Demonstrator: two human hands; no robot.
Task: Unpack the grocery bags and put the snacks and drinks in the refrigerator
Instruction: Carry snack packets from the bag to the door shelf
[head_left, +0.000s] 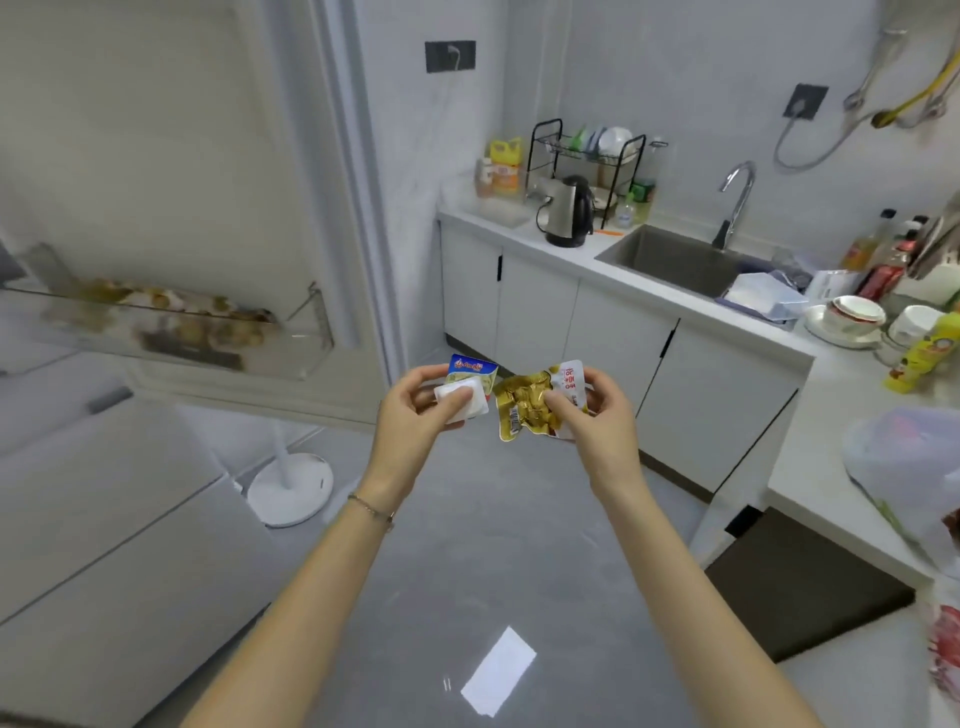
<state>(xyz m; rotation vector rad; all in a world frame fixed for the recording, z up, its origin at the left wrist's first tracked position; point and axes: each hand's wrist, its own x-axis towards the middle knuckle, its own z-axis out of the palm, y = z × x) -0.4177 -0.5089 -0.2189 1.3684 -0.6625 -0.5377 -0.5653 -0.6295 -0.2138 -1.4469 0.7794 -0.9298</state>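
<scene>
- Our left hand (415, 415) pinches a small white tub (462, 397), with a blue-topped packet (471, 370) behind it.
- Our right hand (602, 415) grips a crinkled gold packet (519, 404) and a white packet (570, 379).
- Both are held above the floor; the plastic bag (904, 467) lies on the counter (815, 441) to the right.

Left hand (415, 404) and right hand (597, 410), pinch grips.

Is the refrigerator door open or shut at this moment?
Open: the refrigerator door shows its inner side to the camera, with a clear door shelf holding items.
</scene>
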